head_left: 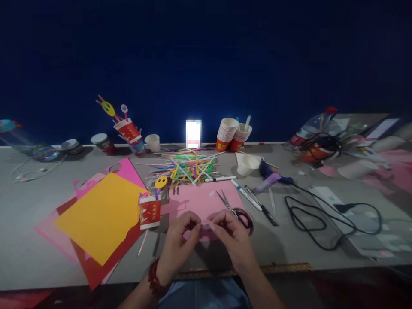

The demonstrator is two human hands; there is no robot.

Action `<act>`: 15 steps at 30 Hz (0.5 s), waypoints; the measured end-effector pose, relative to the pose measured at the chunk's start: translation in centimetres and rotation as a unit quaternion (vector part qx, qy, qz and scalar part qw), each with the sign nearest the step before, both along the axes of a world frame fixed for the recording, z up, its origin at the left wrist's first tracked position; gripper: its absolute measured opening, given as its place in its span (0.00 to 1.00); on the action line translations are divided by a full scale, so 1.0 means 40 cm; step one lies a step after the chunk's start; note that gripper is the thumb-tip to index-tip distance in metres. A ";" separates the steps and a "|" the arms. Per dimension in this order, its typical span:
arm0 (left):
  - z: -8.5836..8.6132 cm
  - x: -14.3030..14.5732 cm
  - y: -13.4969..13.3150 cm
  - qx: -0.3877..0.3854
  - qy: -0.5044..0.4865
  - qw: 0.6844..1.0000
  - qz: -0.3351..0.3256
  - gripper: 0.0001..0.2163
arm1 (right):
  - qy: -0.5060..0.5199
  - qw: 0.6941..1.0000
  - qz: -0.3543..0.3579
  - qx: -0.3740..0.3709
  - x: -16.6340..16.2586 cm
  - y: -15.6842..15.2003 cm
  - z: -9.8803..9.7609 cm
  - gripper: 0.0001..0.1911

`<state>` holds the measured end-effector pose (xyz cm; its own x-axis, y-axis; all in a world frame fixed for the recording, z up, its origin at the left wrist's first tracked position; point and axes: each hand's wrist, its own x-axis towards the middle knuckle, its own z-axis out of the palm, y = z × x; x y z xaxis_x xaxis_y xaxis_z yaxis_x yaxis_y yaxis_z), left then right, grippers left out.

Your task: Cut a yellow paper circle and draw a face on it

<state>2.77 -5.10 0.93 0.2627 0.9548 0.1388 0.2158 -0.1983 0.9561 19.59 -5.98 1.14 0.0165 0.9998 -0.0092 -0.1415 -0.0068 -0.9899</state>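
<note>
In the head view my left hand (183, 236) and my right hand (232, 236) meet near the table's front edge. Between their fingertips is a small pale piece (205, 226), pinched from both sides; its exact kind is too small to make out. Beneath them lies a pink paper sheet (199, 193). Scissors (236, 210) with dark handles rest partly open on the sheet, beside my right hand. To the left of my left hand stands a red and white paper cup (149, 214) with a yellow smiley disc (161, 182) on a purple stem.
Yellow paper (103, 214) tops a stack of coloured sheets at left. Colourful pipe cleaners (193, 167) are heaped behind the pink sheet. Markers (246, 195), a purple glue stick (268, 182) and a black cable (302, 231) lie at right. Stacked paper cups (227, 131) and a lit screen (193, 134) stand behind.
</note>
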 end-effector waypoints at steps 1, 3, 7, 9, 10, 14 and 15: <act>0.000 0.000 0.000 0.002 -0.002 1.000 0.000 0.06 | 0.006 1.000 0.001 -0.004 0.000 -0.001 0.003 0.09; 0.001 0.001 0.000 0.004 -0.006 1.000 -0.001 0.06 | 0.018 1.000 0.006 -0.006 -0.001 -0.001 0.006 0.09; 0.006 0.003 0.002 0.019 -0.007 1.000 0.001 0.06 | 0.009 1.000 0.007 -0.001 -0.002 0.000 0.002 0.09; 0.007 0.003 0.002 0.019 -0.008 1.000 0.001 0.06 | 0.005 1.000 0.003 0.006 -0.002 0.001 -0.001 0.08; 0.008 0.003 0.002 0.018 -0.009 1.000 0.001 0.06 | 0.005 1.000 0.002 0.009 -0.002 0.001 -0.003 0.08; 0.009 0.002 0.000 0.015 -0.016 1.000 -0.004 0.06 | 0.005 1.000 0.003 0.014 -0.003 0.001 -0.004 0.07; 0.010 0.002 -0.001 0.013 -0.019 1.000 -0.006 0.07 | 0.002 1.000 0.002 0.017 -0.003 0.001 -0.004 0.07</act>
<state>2.85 -5.15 1.33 0.2693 0.9472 0.1741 0.1776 -0.2265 0.9577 19.46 -5.92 0.97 0.0132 0.9996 0.0248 -0.1463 0.0264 -0.9889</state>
